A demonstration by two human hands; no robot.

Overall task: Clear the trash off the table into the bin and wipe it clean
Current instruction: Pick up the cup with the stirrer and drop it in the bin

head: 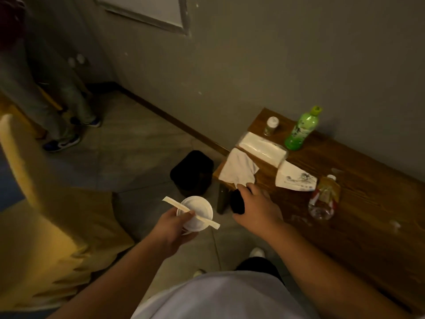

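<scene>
Wooden table [358, 226]: green bottle [301, 130], tissue pack [262, 148], cloth [238, 169], clear bottle [323, 199].

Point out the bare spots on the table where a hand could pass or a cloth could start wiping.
Bare wood lies on the table right of the clear bottle, and between the green bottle and the wall. The left end is crowded: cloth, tissue pack, crumpled wrapper.
</scene>
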